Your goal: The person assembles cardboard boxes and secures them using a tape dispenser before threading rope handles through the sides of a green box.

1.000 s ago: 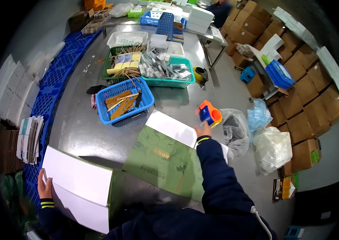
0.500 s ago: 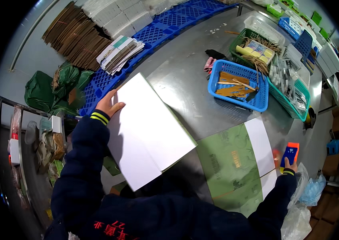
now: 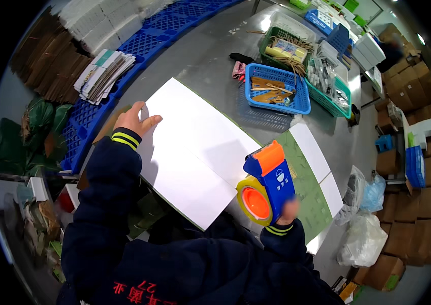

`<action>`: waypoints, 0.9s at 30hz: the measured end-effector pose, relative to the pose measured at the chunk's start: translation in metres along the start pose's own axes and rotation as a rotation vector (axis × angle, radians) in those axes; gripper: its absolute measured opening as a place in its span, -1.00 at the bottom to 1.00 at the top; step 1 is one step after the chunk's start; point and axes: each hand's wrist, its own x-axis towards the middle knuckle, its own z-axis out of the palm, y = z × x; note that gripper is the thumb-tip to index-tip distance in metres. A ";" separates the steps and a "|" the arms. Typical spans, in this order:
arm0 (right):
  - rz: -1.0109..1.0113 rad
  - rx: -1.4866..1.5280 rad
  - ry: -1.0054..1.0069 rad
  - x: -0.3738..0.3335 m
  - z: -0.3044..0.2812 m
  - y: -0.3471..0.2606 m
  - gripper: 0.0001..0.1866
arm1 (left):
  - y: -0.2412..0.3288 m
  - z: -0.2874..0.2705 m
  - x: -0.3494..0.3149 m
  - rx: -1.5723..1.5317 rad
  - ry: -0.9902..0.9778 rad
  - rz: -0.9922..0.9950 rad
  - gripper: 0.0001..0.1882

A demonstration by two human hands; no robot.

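Observation:
A box with white flaps (image 3: 195, 137) and green outer sides is in front of me, its white flaps facing up. My left hand (image 3: 136, 122) is closed on its left edge, the thumb lying over the white surface and the other fingers partly hidden. My right hand (image 3: 287, 211), slightly blurred, grips a blue and orange tape dispenser (image 3: 276, 175) with a roll of yellow tape on an orange hub. The dispenser is held over the right end of the white flaps. Beneath and to the right lies a flat green printed carton (image 3: 309, 188) with white flaps.
Beyond the box, a blue basket (image 3: 279, 109) with brown strips stands on the metal table (image 3: 190, 61). Beside it are a green basket (image 3: 276, 38) of ties and a teal basket (image 3: 345, 101) of small packets. Blue pallets (image 3: 169, 28) and stacked cardboard (image 3: 48, 56) are at far left.
My right hand has brought the tape dispenser leftward from the right table edge to the box. My left hand still holds the box edge. The view has turned to the right.

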 end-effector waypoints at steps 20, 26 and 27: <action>0.130 -0.488 -0.022 -0.010 0.064 -0.060 -0.45 | -0.028 -0.007 0.003 -0.118 -0.064 0.223 -0.47; 0.175 -0.617 -0.055 0.014 0.076 -0.046 -0.52 | -0.037 0.004 0.016 -0.430 -0.190 0.283 -0.58; 0.191 -0.624 -0.071 0.016 0.073 -0.047 -0.52 | -0.041 0.008 0.021 -0.487 -0.198 0.316 -0.59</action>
